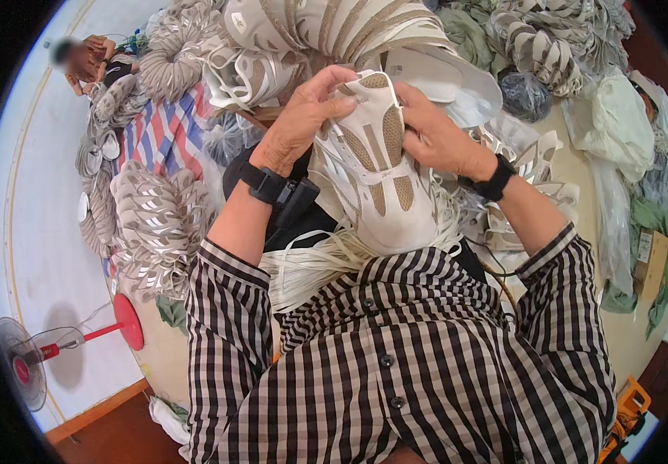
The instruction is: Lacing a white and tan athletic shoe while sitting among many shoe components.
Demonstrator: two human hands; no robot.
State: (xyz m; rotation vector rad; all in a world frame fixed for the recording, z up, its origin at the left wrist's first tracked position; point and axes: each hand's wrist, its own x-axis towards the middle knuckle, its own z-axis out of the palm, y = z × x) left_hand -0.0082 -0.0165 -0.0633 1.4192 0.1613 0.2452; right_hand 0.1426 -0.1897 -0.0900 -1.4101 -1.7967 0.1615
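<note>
We record, from the left, a red floor fan point(121, 321) with its base by the left edge of the tan surface point(168, 363). Farther along that edge we find a striped sheet point(168, 127), its lower part covered by a stack of uppers point(156, 220). The left hand point(307, 116), above a black wrist strap point(268, 185), holds the top left of a beige and white shoe upper point(376, 158), thumb on the face, fingers partly hidden. We place this upper between both hands, in front of the checked shirt point(396, 348), toe toward the wearer; white strips point(315, 263) hang beside it at left. The right hand point(438, 135) pinches the upper's right edge between thumb and fingers. Toward the surface's right edge we note a white plastic bag point(612, 124) and, nearer its lower right, a brown box point(651, 263).
</note>
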